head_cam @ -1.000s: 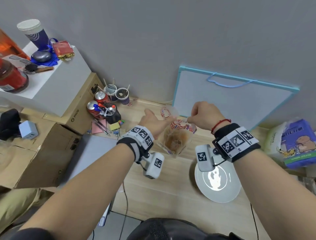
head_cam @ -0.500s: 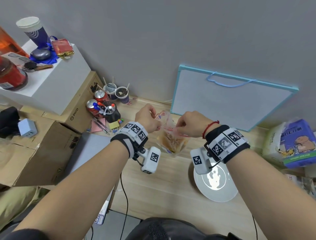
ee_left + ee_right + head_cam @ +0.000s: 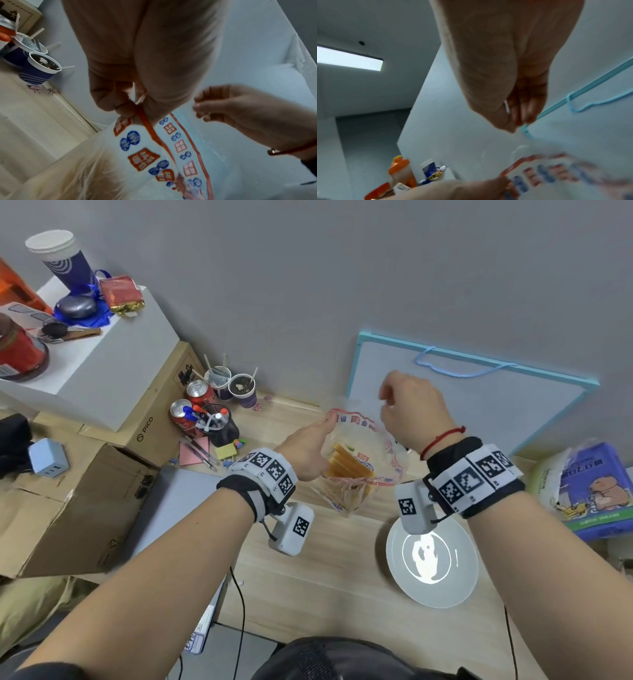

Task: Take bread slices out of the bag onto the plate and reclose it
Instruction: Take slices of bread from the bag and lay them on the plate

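Bag [image 3: 359,460] mouth now spreading wider: left hand [image 3: 305,450] pinching its near rim, right hand [image 3: 411,409] lifting the far edge, fingers curled. Opening step; next, reaching in for bread slices [image 3: 347,463].

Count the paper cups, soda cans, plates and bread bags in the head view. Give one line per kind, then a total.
Paper cups: 3
Soda cans: 2
Plates: 1
Bread bags: 1
Total: 7
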Tool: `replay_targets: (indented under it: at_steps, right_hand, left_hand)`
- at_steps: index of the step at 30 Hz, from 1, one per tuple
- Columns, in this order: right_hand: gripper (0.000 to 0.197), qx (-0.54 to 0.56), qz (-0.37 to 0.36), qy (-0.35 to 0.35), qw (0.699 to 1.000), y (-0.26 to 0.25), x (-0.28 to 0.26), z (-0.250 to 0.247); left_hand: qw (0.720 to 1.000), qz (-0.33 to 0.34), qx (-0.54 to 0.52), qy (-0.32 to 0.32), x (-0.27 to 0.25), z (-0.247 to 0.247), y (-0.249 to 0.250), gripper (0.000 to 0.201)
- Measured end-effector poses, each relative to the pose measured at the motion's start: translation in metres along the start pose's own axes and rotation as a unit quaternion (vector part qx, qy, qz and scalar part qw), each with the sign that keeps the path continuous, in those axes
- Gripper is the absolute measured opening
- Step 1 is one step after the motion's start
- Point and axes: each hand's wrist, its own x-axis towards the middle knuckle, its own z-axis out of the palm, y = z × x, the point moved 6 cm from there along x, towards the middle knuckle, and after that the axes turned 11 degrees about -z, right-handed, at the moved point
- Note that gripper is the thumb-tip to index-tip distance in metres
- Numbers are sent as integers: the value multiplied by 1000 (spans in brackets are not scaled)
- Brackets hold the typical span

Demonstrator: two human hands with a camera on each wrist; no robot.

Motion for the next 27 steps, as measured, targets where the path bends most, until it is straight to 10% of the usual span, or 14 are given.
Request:
replay_targets:
  at_steps: [7, 13, 27]
  right_hand:
    - [28, 16, -29, -344, 938, -23, -14, 104]
    - [54, -66, 52, -349, 933, 10, -13, 148]
    - [15, -106, 51, -337, 934, 15, -5, 156]
  left_hand:
    - [999, 37, -23, -2, -4, 1, 4, 101]
    - [992, 69, -103, -6, -5, 1, -8, 103]
    - [987, 81, -135, -25, 11, 10, -11, 99]
